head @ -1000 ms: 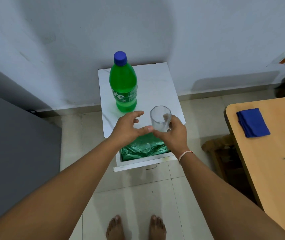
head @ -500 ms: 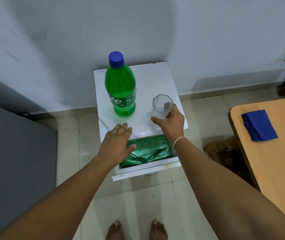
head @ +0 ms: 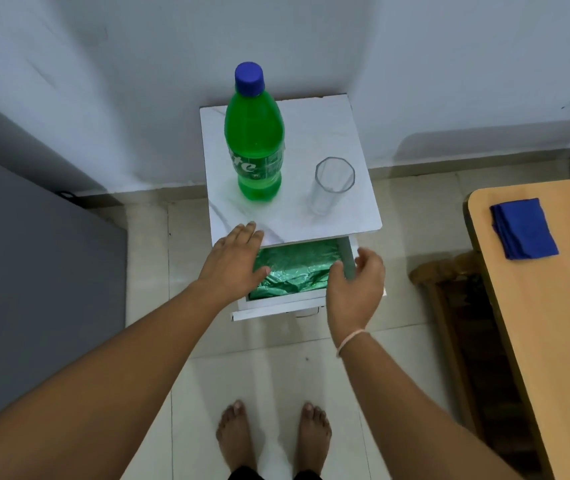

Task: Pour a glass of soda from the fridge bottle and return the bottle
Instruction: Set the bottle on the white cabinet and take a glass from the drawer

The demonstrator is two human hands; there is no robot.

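A green soda bottle (head: 255,147) with a blue cap stands upright on the small white side table (head: 311,133). To its right an empty clear glass (head: 330,188) stands on the same top, with no hand on it. My left hand (head: 233,263) hovers flat, fingers apart, over the table's front left edge. My right hand (head: 356,289) is below the glass, in front of the table's front right corner, fingers loosely curled and holding nothing.
Under the tabletop an open drawer (head: 276,304) holds crumpled green foil (head: 294,268). A grey appliance side (head: 34,278) fills the left. A wooden table (head: 553,306) with a folded blue cloth (head: 522,228) is at the right. My bare feet are on the tiled floor.
My right hand set the glass on the table, let go and drew back toward the drawer. My left hand left the glass and moved down to the table's front left edge.
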